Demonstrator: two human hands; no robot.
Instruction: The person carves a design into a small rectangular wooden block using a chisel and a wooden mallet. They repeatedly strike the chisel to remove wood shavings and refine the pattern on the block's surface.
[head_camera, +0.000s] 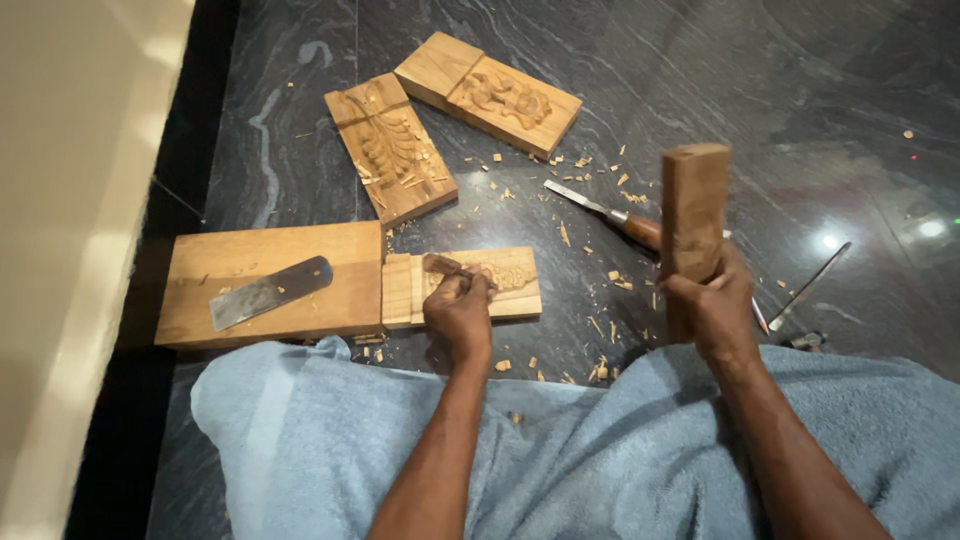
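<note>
left hand (458, 308) grips a small chisel (448, 267) set against the carved wood panel (510, 285), right hand (712, 300) holds a wooden mallet block (693, 205) raised upright. a flat blade (268, 291) lies on the plain plank (270, 255), two carved panels (390, 145) beyond, chips across the dark stone floor (780, 100).

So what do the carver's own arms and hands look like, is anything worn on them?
Both forearms are bare: no sleeves reach into view. The left hand and right hand wear no gloves, and no rings, watch or bands show. The only cloth in view is a pale blue-grey towel across the lap.
</note>
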